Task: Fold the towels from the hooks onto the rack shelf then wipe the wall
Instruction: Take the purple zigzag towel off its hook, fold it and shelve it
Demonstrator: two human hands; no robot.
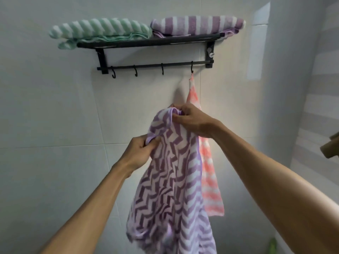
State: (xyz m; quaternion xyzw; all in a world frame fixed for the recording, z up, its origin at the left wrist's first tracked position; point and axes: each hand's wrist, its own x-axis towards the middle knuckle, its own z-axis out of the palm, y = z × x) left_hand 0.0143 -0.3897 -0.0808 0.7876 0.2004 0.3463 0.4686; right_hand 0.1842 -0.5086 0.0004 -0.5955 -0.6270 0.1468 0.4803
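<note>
A purple and white zigzag towel [170, 180] hangs down in front of me, off the hooks. My left hand [141, 151] pinches its upper left edge. My right hand [192, 120] grips its top corner, higher and to the right. A pink and white towel [209, 167] hangs behind it from the rightmost hook [192, 69]. On the black rack shelf [146, 42] lie a folded green striped towel [99, 28] at the left and a folded purple striped towel [198, 24] at the right.
Three bare hooks [135, 71] sit on the rail under the shelf. The white tiled wall [45, 125] spreads around the rack. A corner with a striped wall lies to the right, with a brown object [330, 147] at the right edge.
</note>
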